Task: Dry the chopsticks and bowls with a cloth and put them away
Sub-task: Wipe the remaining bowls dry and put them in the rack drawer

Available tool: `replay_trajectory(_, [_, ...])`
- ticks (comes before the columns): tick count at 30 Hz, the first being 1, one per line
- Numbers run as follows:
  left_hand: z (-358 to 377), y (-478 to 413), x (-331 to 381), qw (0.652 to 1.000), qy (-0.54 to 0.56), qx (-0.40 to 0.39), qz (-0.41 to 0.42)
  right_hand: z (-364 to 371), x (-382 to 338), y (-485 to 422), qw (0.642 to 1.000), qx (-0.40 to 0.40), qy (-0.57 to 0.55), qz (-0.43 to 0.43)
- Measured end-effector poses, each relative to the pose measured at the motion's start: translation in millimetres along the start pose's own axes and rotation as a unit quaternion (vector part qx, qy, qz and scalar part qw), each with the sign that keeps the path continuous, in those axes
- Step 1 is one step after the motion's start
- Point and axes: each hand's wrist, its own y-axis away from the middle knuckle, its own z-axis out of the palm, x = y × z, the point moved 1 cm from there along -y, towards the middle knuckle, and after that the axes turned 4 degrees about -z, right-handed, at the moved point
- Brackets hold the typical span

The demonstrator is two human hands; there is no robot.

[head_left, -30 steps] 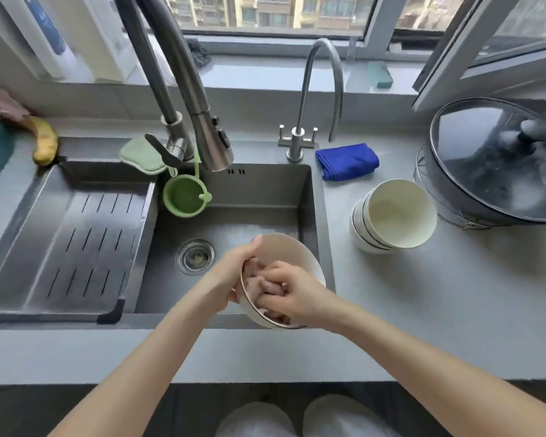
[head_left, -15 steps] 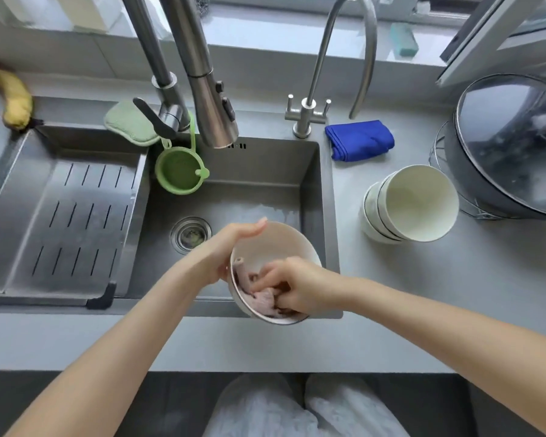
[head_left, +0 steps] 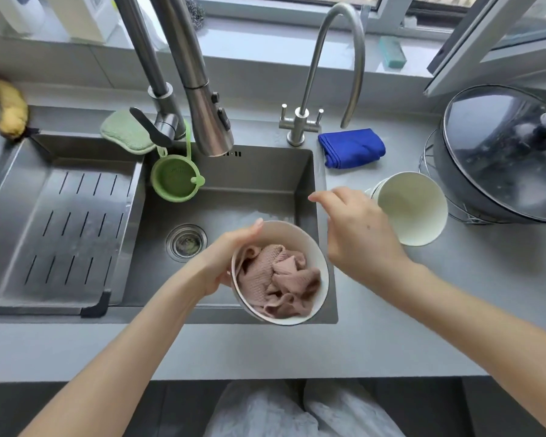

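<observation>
My left hand (head_left: 224,260) grips the rim of a white bowl (head_left: 297,238), tilted toward me over the sink's front right corner. A crumpled pink cloth (head_left: 276,279) lies loose inside it. My right hand (head_left: 356,238) hovers just right of the bowl with fingers apart, holding nothing, between the bowl and a stack of white bowls (head_left: 412,208) lying on its side on the counter. No chopsticks are in view.
The steel sink (head_left: 252,184) has a drain rack (head_left: 67,228) on its left, two faucets behind and a green strainer (head_left: 175,181) hanging inside. A blue cloth (head_left: 352,148) lies behind the stack. A lidded pot (head_left: 501,156) stands far right, a banana (head_left: 11,108) far left.
My right hand let go of the pink cloth, left the bowl and moved up and right toward the stacked bowls. The cloth stays in the bowl held by my left hand.
</observation>
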Motion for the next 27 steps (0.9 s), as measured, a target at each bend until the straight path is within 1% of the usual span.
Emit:
replay_trajectory(1, [0.8, 0.2, 0.5, 1.0, -0.016, 0.008, -0.002, 1.0, -7.3, 9.3, 0.997, 0.055, 0.013, -0.055])
replay_trajectory(2, [1.6, 0.2, 0.5, 0.999, -0.025, 0.018, -0.007, 6.3, -15.8, 21.5, 0.994, 0.038, -0.005, -0.102])
replay_trajectory(3, [2.5, -0.3, 0.1, 0.999, -0.03, 0.021, -0.01, 17.1, -19.9, 31.9, 0.987, -0.008, -0.021, -0.156])
replay_trajectory(4, [4.7, -0.8, 0.0, 1.0, -0.026, 0.014, -0.006, 30.8, -20.1, 38.8, 0.976, -0.082, -0.023, -0.202])
replay_trajectory(5, [7.2, -0.3, 1.0, 1.0, -0.017, 0.01, 0.003, 44.9, -17.9, 42.2, 0.962, -0.141, -0.009, -0.232])
replay_trajectory(6, [9.7, 0.9, 2.5, 1.0, -0.012, 0.011, 0.011, 58.5, -13.0, 40.6, 0.95, -0.182, 0.016, -0.252])
replay_trajectory(8, [10.5, 0.6, 3.5, 0.999, -0.001, 0.038, 0.021, 69.1, -8.6, 28.8, 0.935, -0.218, 0.059, -0.275])
replay_trajectory(10, [8.3, 0.1, 4.6, 0.997, 0.016, 0.065, 0.027, 68.7, -14.0, 20.5, 0.939, -0.231, 0.086, -0.24])
replay_trajectory(11, [7.3, 1.1, 5.7, 0.997, 0.026, 0.064, 0.023, 69.9, -15.0, 23.1, 0.942, -0.24, 0.093, -0.214])
replay_trajectory(12, [6.8, 1.7, 5.2, 0.997, 0.037, 0.057, 0.019, 73.1, -16.1, 28.5, 0.95, -0.244, 0.059, -0.187])
replay_trajectory(13, [7.7, 0.8, 3.6, 0.997, 0.064, 0.051, 0.014, 72.2, -20.1, 32.3, 0.955, -0.256, -0.018, -0.146])
replay_trajectory(14, [10.9, 0.3, 1.8, 0.993, 0.109, 0.045, 0.012, 68.8, -27.6, 34.4, 0.95, -0.268, -0.133, -0.092])
replay_trajectory(15, [14.8, -0.3, -0.2, 0.987, 0.149, 0.053, 0.015, 64.8, -37.5, 35.1, 0.922, -0.266, -0.28, -0.026])
replay_trajectory(16, [18.7, -1.6, -0.6, 0.982, 0.177, 0.064, 0.022, 63.5, -45.2, 34.0, 0.871, -0.243, -0.425, 0.026])
replay_trajectory(17, [20.5, -2.7, 0.1, 0.979, 0.185, 0.078, 0.031, 64.7, -51.2, 31.3, 0.816, -0.211, -0.535, 0.066])
replay_trajectory(18, [20.3, -2.8, 1.3, 0.978, 0.184, 0.089, 0.039, 67.8, -53.5, 29.3, 0.795, -0.174, -0.577, 0.077])
replay_trajectory(19, [17.3, -2.6, 2.5, 0.978, 0.185, 0.092, 0.043, 67.1, -55.3, 28.8, 0.785, -0.168, -0.592, 0.074])
replay_trajectory(20, [12.2, -2.0, 3.4, 0.978, 0.188, 0.083, 0.041, 65.3, -54.6, 30.1, 0.798, -0.188, -0.57, 0.047])
replay_trajectory(21, [7.6, 0.6, 4.5, 0.981, 0.18, 0.063, 0.033, 62.4, -50.4, 33.4, 0.824, -0.227, -0.519, 0.005])
replay_trajectory(22, [3.4, 3.7, 5.0, 0.987, 0.154, 0.045, 0.015, 63.1, -42.0, 36.8, 0.863, -0.279, -0.417, -0.06])
replay_trajectory(23, [0.4, 6.3, 3.5, 0.994, 0.102, 0.036, -0.006, 63.4, -30.9, 38.2, 0.891, -0.332, -0.286, -0.117])
replay_trajectory(24, [-0.2, 7.2, 0.6, 0.998, 0.045, 0.036, -0.024, 64.8, -18.9, 37.9, 0.904, -0.365, -0.142, -0.172])
replay_trajectory(25, [0.6, 7.8, -1.8, 0.999, 0.003, 0.037, -0.037, 64.6, -11.0, 35.1, 0.901, -0.37, -0.023, -0.224])
replay_trajectory(26, [1.4, 6.7, -3.4, 0.998, -0.011, 0.034, -0.046, 61.2, -6.4, 30.7, 0.895, -0.336, 0.065, -0.285])
replay_trajectory(27, [2.7, 6.4, -2.7, 0.998, -0.003, 0.019, -0.054, 56.9, -1.2, 26.0, 0.894, -0.274, 0.121, -0.334])
